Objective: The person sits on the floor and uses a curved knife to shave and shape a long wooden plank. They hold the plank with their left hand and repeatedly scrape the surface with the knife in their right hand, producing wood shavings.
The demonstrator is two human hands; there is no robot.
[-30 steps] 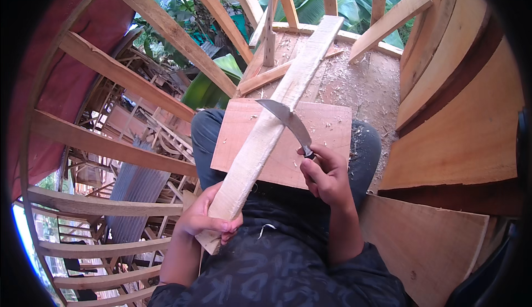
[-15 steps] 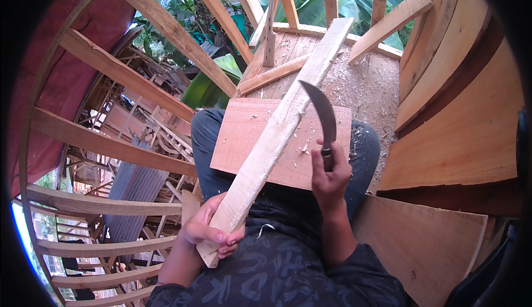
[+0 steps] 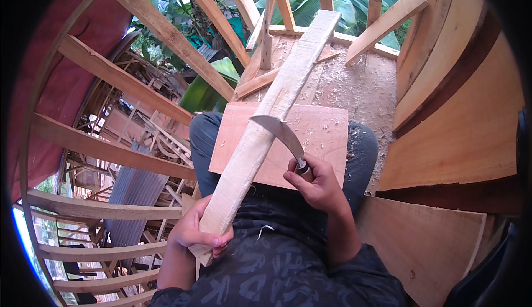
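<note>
A long pale wooden plank (image 3: 260,124) slants from my lap up toward the far edge of the floor. My left hand (image 3: 200,232) grips its near end, thumb on top and fingers round the edge. In my right hand (image 3: 320,184) is a sickle (image 3: 285,135) with a dark curved blade and a short handle. Its blade lies across the plank around mid-length, the tip at the plank's left edge. Under the plank, a flat reddish board (image 3: 327,127) rests over my thighs, scattered with a few shavings.
Wood shavings cover the plank floor (image 3: 360,93) ahead. Curved wooden ribs (image 3: 111,146) rise on the left, and broad planking (image 3: 460,129) walls the right. A loose upright post (image 3: 266,52) and a slanting beam (image 3: 388,24) stand at the far end. Corrugated sheet (image 3: 133,196) lies outside.
My right hand has moved left and down, bringing the sickle blade from beside the plank to across it. The plank has shifted slightly left, with my left hand still on it.
</note>
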